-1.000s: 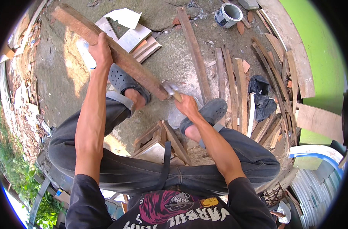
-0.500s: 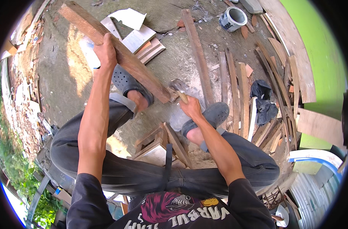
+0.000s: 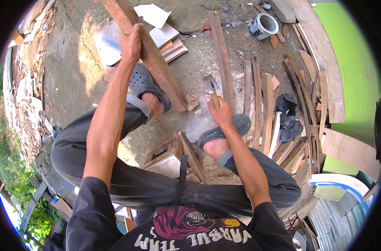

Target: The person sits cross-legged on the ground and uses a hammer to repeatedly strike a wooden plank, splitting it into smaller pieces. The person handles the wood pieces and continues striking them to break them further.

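My left hand (image 3: 131, 44) is closed around a thick brown wooden beam (image 3: 160, 71), which slants from the top of the view down toward the middle. Beside the beam's near end lies a small wood block (image 3: 192, 103) on the ground. In my right hand (image 3: 219, 112) is a claw hammer (image 3: 212, 87), gripped by its light wooden handle, its metal head raised and pointing away from me. The hammer is apart from both beam and block. My left clog (image 3: 145, 85) rests close alongside the beam; the right clog (image 3: 230, 127) is beneath my right hand.
White boards (image 3: 163, 35) and wood offcuts lie beyond the beam. A long plank (image 3: 221, 58) and several strips (image 3: 267, 108) lie to the right, near a black plastic bag (image 3: 288, 117). A paint can (image 3: 262, 26) stands far right. A wooden frame (image 3: 173, 157) sits between my legs.
The hammer has swung away from the beam's end, to the right and upward. The beam has tilted steeper, and my left hand has shifted right and farther away with it.
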